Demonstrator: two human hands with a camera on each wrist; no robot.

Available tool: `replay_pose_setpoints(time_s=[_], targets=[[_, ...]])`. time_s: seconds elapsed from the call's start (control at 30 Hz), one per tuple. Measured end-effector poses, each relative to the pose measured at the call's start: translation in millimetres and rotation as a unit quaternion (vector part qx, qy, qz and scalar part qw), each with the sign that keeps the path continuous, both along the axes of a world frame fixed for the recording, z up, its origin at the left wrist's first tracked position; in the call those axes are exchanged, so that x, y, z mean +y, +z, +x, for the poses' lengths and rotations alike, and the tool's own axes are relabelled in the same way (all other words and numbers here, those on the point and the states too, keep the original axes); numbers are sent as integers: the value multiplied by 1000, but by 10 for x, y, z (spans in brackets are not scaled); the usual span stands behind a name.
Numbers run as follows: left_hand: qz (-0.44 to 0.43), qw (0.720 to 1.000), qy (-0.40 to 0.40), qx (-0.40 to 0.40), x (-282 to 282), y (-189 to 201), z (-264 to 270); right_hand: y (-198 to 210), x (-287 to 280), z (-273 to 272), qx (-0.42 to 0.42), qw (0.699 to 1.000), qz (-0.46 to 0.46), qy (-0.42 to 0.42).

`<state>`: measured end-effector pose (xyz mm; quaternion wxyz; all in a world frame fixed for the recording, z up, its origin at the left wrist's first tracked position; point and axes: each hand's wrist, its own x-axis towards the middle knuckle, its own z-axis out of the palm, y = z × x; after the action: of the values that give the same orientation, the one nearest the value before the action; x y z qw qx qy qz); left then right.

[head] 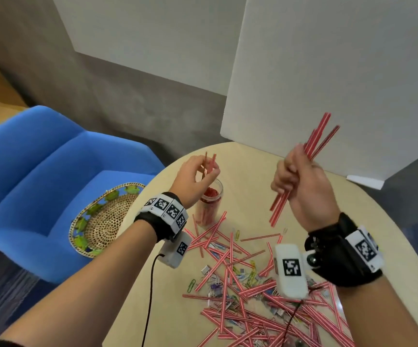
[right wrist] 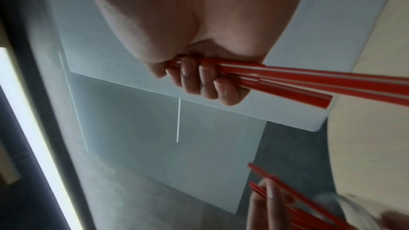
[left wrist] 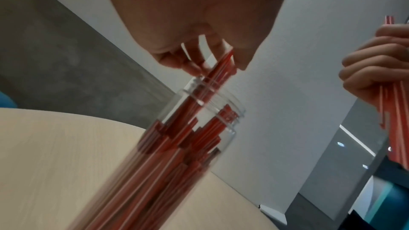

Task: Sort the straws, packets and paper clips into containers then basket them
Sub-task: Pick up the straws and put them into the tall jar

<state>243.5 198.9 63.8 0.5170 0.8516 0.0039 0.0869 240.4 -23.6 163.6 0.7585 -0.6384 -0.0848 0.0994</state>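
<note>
Straws (head: pixel 230 284): red-and-white, strewn over the near worktop (head: pixel 258 171) among paper clips (head: pixel 249 272) and packets (head: pixel 215 246).
Basket (head: pixel 102 221): woven, on the blue chair (head: pixel 40 171).
Jar (head: pixel 209 204): clear, upright, holding straws.
Right hand (head: pixel 303 186): fingers (right wrist: pixel 208 81) curled round a bundle (head: pixel 315 144).
Left hand (head: pixel 192 179): fingers (left wrist: pixel 190 66) pinch a few straws (head: pixel 210 164) over the jar mouth.

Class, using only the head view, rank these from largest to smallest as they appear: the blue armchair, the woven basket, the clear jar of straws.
1. Blue armchair, by far the largest.
2. Woven basket, resting on the armchair's seat.
3. Clear jar, smallest, partly hidden by the left hand.
Apparent size only: wide-angle distortion and distance may skew it.
</note>
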Motion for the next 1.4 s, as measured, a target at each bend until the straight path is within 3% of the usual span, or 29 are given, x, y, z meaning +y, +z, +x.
replay_pose_setpoints(time_s=[0.13, 0.4, 0.53, 0.73, 0.93, 1.1, 1.17, 1.2, 1.3, 1.4], targets=[[-16, 996, 37, -79, 66, 70, -15, 208, 184, 226, -41, 999, 16, 11], [23, 995, 31, -95, 162, 111, -55, 125, 417, 343, -52, 998, -33, 23], [96, 993, 2, -66, 230, 126, -28, -5, 432, 343, -41, 998, -45, 20], [78, 993, -20, -85, 252, 163, -63, 71, 523, 378, -44, 998, 46, -12], [204, 974, -69, -71, 242, 20, -86, 26, 773, 481, -58, 995, 81, -15], [73, 996, 7, -56, 389, -159, -220, -237, 944, 444, -72, 997, -40, -2], [79, 995, 64, -18, 481, -370, -283, -342, 985, 429, -65, 996, -59, 1], [126, 988, 89, 26, 533, -505, -326, -396, 1000, 425, -64, 995, -73, 3], [293, 925, 106, 215, 620, -889, -510, -550, 1011, 421, -93, 985, -145, 4], [344, 884, 88, 304, 610, -1105, -664, -577, 975, 434, -158, 959, -235, 8]])
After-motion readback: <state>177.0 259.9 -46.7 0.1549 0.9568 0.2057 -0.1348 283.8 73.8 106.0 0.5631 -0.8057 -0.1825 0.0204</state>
